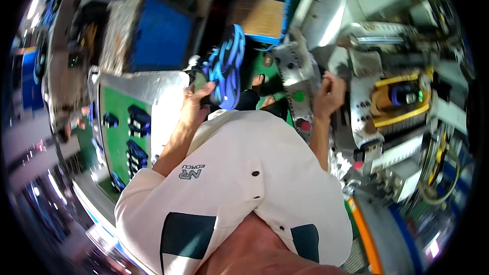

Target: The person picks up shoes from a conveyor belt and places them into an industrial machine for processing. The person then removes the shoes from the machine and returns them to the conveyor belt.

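My left hand is closed around the end of a shoe, black with a wavy light-blue and purple sole. The shoe stands tilted on end in front of me, over the floor. My right hand has its fingers curled together beside the machine's metal control panel, which bears a green button and a red button. Whether anything is in those fingers I cannot make out. Right of that hand, inside the machine, a dark shoe-like piece sits in a yellow-edged holder.
At my left a green-topped conveyor with a pale metal border carries several dark-blue shoes. A blue-sided box stands beyond it. Ahead is a blue-framed cart with a brown board. An orange bar runs along the lower right.
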The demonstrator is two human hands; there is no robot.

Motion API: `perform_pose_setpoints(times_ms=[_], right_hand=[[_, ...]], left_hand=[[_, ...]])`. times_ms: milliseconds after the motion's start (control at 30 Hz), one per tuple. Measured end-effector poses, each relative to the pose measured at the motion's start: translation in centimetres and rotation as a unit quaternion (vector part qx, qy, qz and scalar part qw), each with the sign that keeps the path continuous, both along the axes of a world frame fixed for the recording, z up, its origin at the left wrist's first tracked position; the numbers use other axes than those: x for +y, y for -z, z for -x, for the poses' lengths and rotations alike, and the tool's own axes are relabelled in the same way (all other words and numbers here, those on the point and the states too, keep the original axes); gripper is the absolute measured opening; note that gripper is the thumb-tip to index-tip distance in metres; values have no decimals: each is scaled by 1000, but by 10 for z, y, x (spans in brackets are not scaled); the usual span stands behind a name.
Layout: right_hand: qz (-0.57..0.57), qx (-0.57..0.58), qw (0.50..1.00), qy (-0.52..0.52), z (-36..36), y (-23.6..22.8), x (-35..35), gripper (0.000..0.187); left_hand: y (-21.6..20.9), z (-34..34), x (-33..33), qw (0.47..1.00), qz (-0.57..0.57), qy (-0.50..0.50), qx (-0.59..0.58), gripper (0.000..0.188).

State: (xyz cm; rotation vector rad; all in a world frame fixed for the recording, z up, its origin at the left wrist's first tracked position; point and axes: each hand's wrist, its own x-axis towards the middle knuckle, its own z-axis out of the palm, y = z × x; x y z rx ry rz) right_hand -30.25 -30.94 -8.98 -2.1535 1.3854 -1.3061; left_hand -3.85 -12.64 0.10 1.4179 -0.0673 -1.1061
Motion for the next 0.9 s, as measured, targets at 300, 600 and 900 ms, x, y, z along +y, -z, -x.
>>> perform_pose_setpoints(times_ms=[300, 600, 900], right_hand=[[48, 110, 992, -26, -35, 88, -10, 21], [16, -142, 925, -352, -303, -161, -9, 14], [328, 92, 700, -628, -633, -371, 152, 17]], left_hand=[[24, -4, 128, 959, -26, -260, 109, 25], [126, -169, 255, 875, -25, -480, 53, 34], [207, -411, 385, 775, -75, -625, 50, 34]])
